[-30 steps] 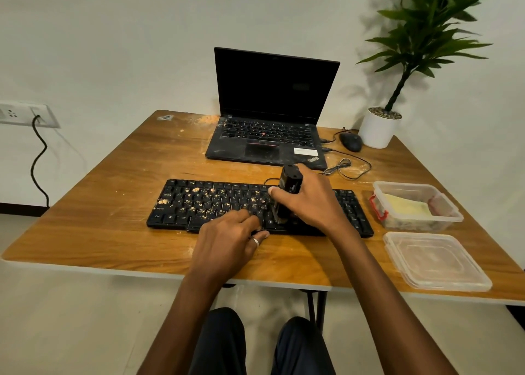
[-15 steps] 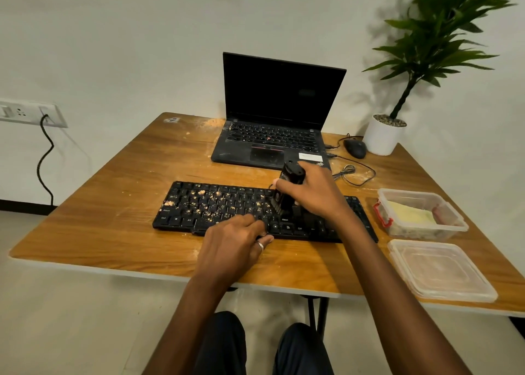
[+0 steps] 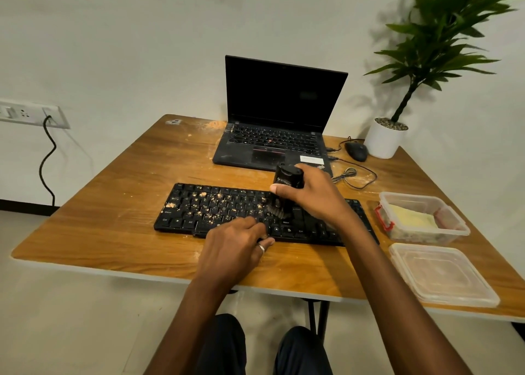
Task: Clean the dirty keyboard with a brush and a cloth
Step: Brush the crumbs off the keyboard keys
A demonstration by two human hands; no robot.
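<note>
Nearest, the left hand lay on the front keys of the keyboard, fingers loosely bent, clasping nothing. The keyboard, black and flat in the middle of the table, carried pale crumbs mostly on its left half. It seemed light and stiff and could slide, so pressing its front edge was wise. Behind, the right hand was closed round the brush, bristles on the keys.
</note>
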